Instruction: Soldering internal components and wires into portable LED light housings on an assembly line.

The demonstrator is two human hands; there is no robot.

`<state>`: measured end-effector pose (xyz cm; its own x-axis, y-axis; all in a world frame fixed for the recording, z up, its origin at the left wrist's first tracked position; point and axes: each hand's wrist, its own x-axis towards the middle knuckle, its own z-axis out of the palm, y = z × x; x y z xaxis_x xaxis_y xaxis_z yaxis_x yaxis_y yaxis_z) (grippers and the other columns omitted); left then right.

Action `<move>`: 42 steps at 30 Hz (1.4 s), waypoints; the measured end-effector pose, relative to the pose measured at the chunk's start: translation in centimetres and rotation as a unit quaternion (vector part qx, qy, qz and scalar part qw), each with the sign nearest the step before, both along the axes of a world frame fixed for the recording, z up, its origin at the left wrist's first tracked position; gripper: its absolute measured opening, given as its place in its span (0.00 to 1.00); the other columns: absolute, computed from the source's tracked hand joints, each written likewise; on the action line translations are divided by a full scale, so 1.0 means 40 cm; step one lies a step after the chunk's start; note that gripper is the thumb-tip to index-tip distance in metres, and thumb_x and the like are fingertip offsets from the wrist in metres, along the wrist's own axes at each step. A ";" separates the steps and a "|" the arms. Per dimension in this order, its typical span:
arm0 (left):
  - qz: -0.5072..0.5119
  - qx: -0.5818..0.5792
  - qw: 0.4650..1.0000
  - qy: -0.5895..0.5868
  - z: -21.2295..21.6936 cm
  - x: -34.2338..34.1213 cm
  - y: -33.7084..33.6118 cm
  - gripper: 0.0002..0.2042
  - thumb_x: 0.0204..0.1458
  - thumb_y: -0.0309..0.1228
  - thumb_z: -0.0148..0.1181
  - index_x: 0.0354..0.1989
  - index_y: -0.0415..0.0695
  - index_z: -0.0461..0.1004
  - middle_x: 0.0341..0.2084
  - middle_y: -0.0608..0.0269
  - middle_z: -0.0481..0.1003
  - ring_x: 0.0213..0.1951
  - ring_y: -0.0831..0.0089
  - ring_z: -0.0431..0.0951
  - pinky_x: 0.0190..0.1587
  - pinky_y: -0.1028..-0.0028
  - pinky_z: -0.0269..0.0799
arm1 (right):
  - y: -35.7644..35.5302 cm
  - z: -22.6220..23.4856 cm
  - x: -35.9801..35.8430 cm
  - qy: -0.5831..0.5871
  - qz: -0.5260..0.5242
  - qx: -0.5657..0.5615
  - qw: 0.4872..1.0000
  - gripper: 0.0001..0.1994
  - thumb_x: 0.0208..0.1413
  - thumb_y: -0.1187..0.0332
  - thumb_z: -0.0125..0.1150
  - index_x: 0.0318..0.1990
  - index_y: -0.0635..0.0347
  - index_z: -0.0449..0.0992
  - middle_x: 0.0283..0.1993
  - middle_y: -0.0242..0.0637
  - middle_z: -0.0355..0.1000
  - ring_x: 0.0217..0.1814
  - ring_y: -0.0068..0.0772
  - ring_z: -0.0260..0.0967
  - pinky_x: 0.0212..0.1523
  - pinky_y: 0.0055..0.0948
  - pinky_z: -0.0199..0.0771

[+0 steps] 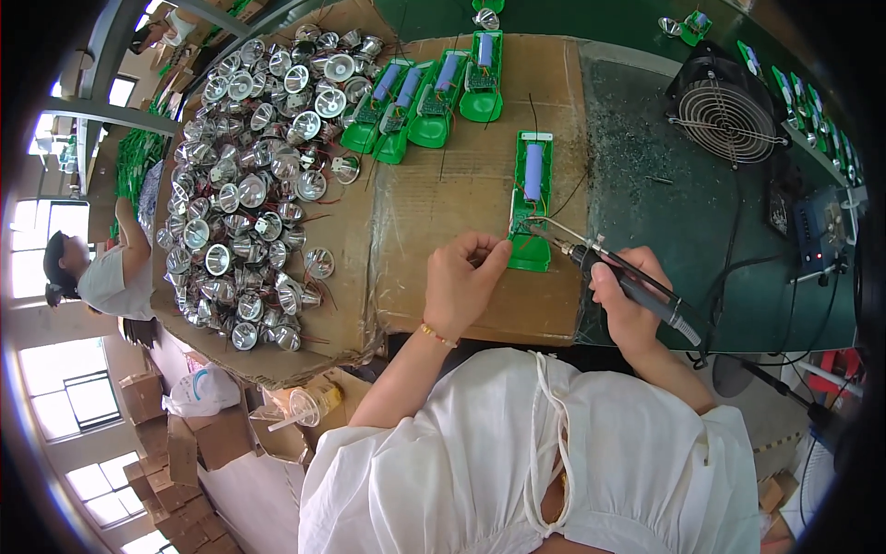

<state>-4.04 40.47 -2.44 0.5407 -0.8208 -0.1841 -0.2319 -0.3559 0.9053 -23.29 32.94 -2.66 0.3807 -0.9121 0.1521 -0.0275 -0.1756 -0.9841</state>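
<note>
Soldering iron (pixel 628 277) sits clenched in the right hand (pixel 620 300), its tip at the lower end of a green housing (pixel 532 198) holding a blue battery cell (pixel 533 172); the housing lies on cardboard (pixel 443 212) near the desk's (pixel 701 231) front edge. The left hand (pixel 464 277) pinches thin wires (pixel 517 231) just beside the tip. A slip could burn those fingers or melt the plastic; heat near the cell is risky too. Further off, finished housings (pixel 429 92) and a heap of silver reflectors (pixel 254 175) crowd the far left, where trailing leads could snag.

Bare cardboard (pixel 443 198) lies open between the reflector heap (pixel 254 175) and the green housing (pixel 532 198).
</note>
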 end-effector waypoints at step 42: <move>-0.060 -0.029 0.995 -0.077 0.027 -0.014 -0.026 0.07 0.45 0.28 0.63 0.24 0.37 0.75 0.25 0.62 0.70 0.23 0.77 0.69 0.25 0.78 0.63 | 0.015 0.007 -0.015 -0.027 -0.027 0.061 0.997 0.08 0.49 0.73 0.61 0.29 0.65 0.67 0.19 0.33 0.69 0.18 0.15 0.63 0.19 0.16 0.63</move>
<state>-4.58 39.44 -1.36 0.4569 -0.8877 -0.0567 -0.4077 -0.2657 0.8736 -23.91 33.53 -2.39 0.3244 -0.9441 0.0586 0.0203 -0.0550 -0.9983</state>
